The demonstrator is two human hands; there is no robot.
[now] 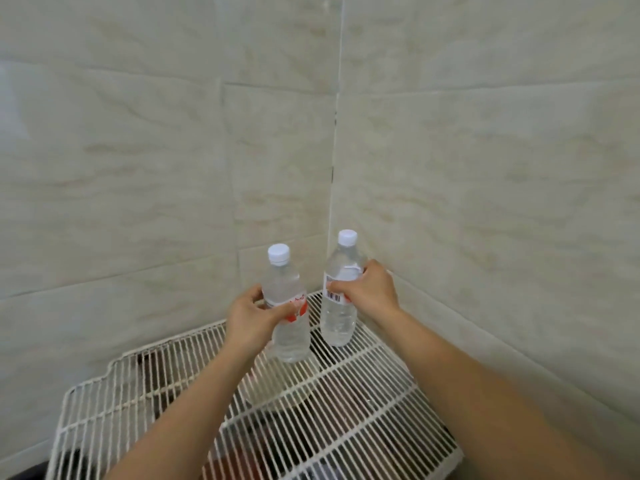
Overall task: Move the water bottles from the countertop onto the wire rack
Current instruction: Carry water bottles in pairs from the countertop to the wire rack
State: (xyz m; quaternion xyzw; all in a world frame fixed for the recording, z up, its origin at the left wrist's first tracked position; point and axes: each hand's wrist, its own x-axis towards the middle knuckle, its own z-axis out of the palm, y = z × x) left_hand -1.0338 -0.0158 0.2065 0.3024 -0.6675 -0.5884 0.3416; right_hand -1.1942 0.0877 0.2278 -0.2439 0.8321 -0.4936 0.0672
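Observation:
Two clear water bottles with white caps are upright over the white wire rack (363,393) in the tiled corner. My left hand (251,317) grips the left bottle (289,327) round its red-and-white label. My right hand (370,289) grips the right bottle (337,317) at its label with a barcode. The base of each bottle is at the rack's wires near the back corner; I cannot tell whether they rest on it or hover just above.
Beige marbled wall tiles close in behind and to the right, meeting in a corner just behind the bottles. Dark, blurred objects lie beneath the rack wires. The rack's front and left areas hold nothing on top.

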